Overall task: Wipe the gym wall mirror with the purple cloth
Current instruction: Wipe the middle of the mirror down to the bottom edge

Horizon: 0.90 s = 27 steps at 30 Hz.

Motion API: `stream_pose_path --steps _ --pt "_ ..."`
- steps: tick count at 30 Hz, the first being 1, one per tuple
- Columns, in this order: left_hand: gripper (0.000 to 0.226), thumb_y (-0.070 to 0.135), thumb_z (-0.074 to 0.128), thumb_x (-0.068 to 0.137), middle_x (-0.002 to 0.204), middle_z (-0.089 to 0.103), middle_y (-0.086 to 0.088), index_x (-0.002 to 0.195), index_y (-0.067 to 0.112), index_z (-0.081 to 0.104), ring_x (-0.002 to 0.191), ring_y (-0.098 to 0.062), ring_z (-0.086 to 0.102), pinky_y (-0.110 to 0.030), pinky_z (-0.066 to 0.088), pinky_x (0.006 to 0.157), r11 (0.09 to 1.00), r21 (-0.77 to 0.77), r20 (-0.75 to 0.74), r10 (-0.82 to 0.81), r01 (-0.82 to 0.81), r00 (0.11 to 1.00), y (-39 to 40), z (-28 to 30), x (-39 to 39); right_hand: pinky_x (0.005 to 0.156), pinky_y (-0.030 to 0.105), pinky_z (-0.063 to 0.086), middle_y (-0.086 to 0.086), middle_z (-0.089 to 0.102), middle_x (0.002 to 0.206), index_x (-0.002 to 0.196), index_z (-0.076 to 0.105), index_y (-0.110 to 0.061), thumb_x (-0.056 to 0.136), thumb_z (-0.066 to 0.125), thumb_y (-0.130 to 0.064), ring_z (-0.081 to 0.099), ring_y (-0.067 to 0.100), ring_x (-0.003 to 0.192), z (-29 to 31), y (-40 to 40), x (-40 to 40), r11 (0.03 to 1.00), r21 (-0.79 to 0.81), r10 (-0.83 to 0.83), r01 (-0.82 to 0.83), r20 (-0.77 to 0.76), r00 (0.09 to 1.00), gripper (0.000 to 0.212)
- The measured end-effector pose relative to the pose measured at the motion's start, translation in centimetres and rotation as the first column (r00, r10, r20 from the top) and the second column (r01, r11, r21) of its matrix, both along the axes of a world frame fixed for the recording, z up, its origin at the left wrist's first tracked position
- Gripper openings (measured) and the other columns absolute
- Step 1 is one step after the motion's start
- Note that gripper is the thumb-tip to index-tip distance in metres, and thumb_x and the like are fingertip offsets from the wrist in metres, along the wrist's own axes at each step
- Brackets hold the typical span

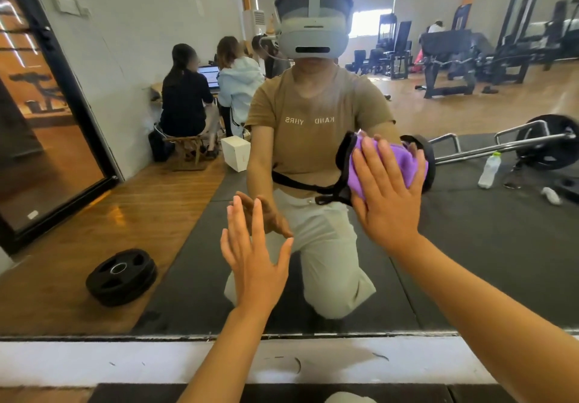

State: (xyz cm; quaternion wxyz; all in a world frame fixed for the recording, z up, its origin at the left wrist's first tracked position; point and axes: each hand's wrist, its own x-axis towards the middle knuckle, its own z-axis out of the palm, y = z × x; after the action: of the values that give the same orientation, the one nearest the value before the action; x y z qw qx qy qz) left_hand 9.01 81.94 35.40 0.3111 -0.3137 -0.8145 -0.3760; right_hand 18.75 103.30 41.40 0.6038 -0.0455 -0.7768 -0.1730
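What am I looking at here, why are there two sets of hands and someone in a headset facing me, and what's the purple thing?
There is one picture, taken by a camera worn on a person's head, looking forward and down. That person kneels in front of a big gym wall mirror, so the figure in the headset is their own reflection, and the second set of hands is reflected too.

The real arms come in from the bottom. The right hand lies flat with straight fingers, pressing a purple cloth against the glass. The left hand is open, fingers spread, held up near the mirror and holding nothing; I cannot tell whether it touches.

Everything else is reflection of the room behind: a weight plate on the wood floor, a barbell and a plastic bottle on the dark mat, people seated at a laptop, and gym machines.
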Motion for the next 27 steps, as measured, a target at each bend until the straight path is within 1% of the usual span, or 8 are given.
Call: stream_pose_path --steps 4,6,8,12,16,18,24,27 --pt "0.094 0.053 0.058 0.087 0.164 -0.017 0.001 0.156 0.035 -0.004 0.152 -0.018 -0.011 -0.029 -0.012 0.119 0.999 -0.038 -0.043 0.004 -0.006 0.999 -0.3 -0.2 -0.5 0.122 0.057 -0.006 0.003 -0.002 0.169 0.161 0.008 -0.015 0.108 0.029 -0.032 0.001 0.021 0.155 -10.8 0.8 1.6 0.973 0.223 -0.121 0.063 0.257 0.959 0.059" --pt "0.092 0.055 0.055 0.088 0.164 -0.013 -0.002 0.157 0.031 -0.001 0.152 -0.018 -0.011 -0.029 -0.011 0.120 0.999 -0.042 -0.058 0.014 -0.016 0.998 -0.3 -0.2 -0.6 0.123 0.052 -0.007 0.004 -0.007 0.168 0.161 0.002 -0.014 0.098 0.055 -0.026 -0.004 0.021 0.155 -15.3 1.2 2.7 0.933 0.359 -0.174 0.028 0.383 0.907 0.082" --pt "0.087 0.054 0.052 0.090 0.165 -0.009 -0.007 0.158 0.025 0.005 0.152 -0.020 -0.009 -0.030 -0.008 0.121 0.999 -0.024 -0.073 0.019 -0.021 0.997 0.1 -0.4 -0.4 0.125 0.047 -0.006 0.003 -0.010 0.168 0.160 -0.002 -0.014 0.076 0.083 -0.025 -0.006 0.021 0.155 -17.7 1.2 3.4 0.937 0.349 -0.202 0.006 0.529 0.824 0.119" --pt "0.080 0.045 0.054 0.093 0.165 -0.002 -0.009 0.157 0.021 0.012 0.152 -0.023 -0.004 -0.038 -0.004 0.121 0.998 -0.037 -0.139 0.053 -0.058 0.989 0.6 -1.8 0.2 0.125 0.040 -0.009 0.002 -0.010 0.168 0.160 0.000 -0.012 0.074 0.084 -0.022 -0.007 0.019 0.155 -18.3 1.5 3.5 0.943 0.332 -0.164 -0.034 0.550 0.819 0.121" --pt "0.077 0.043 0.054 0.094 0.165 -0.003 -0.009 0.157 0.021 0.015 0.153 -0.026 -0.001 -0.040 -0.005 0.121 0.992 -0.112 -0.135 0.049 -0.065 0.990 1.0 -4.5 1.0 0.125 0.041 -0.007 -0.005 -0.007 0.168 0.161 0.000 -0.017 0.096 0.049 -0.021 -0.003 0.013 0.155 -15.2 2.4 3.1 0.933 0.338 -0.069 -0.125 0.508 0.858 0.081" --pt "0.075 0.044 0.051 0.094 0.165 -0.005 -0.008 0.157 0.022 0.016 0.153 -0.025 -0.001 -0.038 -0.006 0.121 0.992 -0.113 -0.112 0.044 -0.057 0.993 1.3 -6.1 1.2 0.124 0.045 -0.004 -0.004 -0.003 0.168 0.161 0.007 -0.019 0.106 0.033 -0.027 0.000 0.014 0.155 -12.3 2.2 2.7 0.947 0.315 -0.077 -0.059 0.403 0.912 0.061" --pt "0.072 0.042 0.047 0.096 0.166 -0.002 -0.009 0.157 0.021 0.016 0.153 -0.027 0.001 -0.046 0.002 0.120 0.997 -0.049 -0.052 0.060 -0.062 0.997 2.8 -8.4 2.0 0.123 0.049 -0.004 0.006 0.026 0.161 0.155 0.029 -0.010 0.108 0.037 -0.033 0.031 0.029 0.147 -1.1 1.5 1.2 0.997 0.007 -0.073 0.074 -0.037 0.997 0.053" --pt "0.071 0.044 0.044 0.095 0.166 -0.001 -0.009 0.157 0.022 0.016 0.153 -0.025 0.001 -0.041 -0.002 0.121 0.997 -0.041 -0.040 0.065 -0.066 0.997 2.9 -8.5 2.0 0.123 0.047 -0.006 0.008 0.024 0.161 0.156 0.023 -0.009 0.107 0.028 -0.034 0.021 0.027 0.151 -2.6 0.4 0.4 0.991 -0.121 -0.076 0.062 -0.113 0.991 0.055"
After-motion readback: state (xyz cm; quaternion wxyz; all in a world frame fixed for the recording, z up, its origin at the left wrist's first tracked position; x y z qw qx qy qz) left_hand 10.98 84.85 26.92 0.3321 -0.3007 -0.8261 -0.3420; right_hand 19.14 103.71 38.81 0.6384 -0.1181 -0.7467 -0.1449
